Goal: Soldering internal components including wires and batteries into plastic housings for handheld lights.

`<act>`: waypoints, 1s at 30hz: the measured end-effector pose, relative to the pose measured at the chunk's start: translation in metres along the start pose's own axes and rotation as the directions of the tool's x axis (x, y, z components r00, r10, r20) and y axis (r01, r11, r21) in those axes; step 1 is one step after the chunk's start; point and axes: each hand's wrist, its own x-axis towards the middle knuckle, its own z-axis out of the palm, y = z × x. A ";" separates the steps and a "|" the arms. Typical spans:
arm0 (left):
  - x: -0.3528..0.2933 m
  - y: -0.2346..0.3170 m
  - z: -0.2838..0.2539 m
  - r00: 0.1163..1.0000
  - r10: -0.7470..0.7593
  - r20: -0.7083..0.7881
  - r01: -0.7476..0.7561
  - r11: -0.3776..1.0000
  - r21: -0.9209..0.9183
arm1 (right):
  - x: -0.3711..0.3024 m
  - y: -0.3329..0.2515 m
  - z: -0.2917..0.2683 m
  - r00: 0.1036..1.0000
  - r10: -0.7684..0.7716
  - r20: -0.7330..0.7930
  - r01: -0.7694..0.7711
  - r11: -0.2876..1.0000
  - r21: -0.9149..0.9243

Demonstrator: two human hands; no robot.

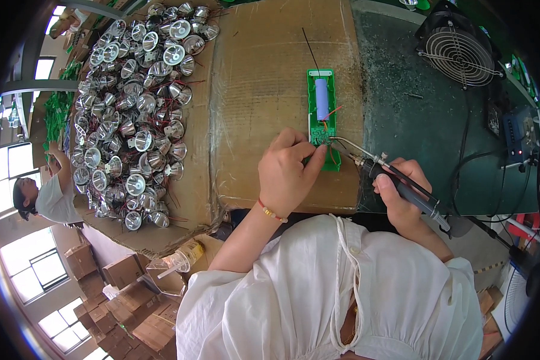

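A green plastic housing [312,90] lies lengthwise on the cardboard sheet. Inside it sit a blue cylindrical battery cell [322,99] and, nearer me, a small green circuit board [319,135]. Red and black wires come off these parts. My right hand [405,187] is closed round the dark handle of a soldering iron [402,187], whose thin feed tube and tip reach the board's right edge. My left hand [289,168] is at the board's lower left, thumb and fingers pinched close together; what they pinch is hidden.
Many silver reflector lamp cups [132,120] with wires fill a cardboard tray on the left. A fan with a wire grille [460,55] stands at the far right, near a blue control box [520,135] with cables. Another person [48,198] works at the left, above stacked cartons [126,300].
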 end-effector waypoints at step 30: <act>0.003 -0.004 -0.004 0.996 -0.005 0.085 0.010 0.998 -0.063 | 0.003 -0.001 0.001 0.999 0.013 -0.036 -0.011 0.999 0.042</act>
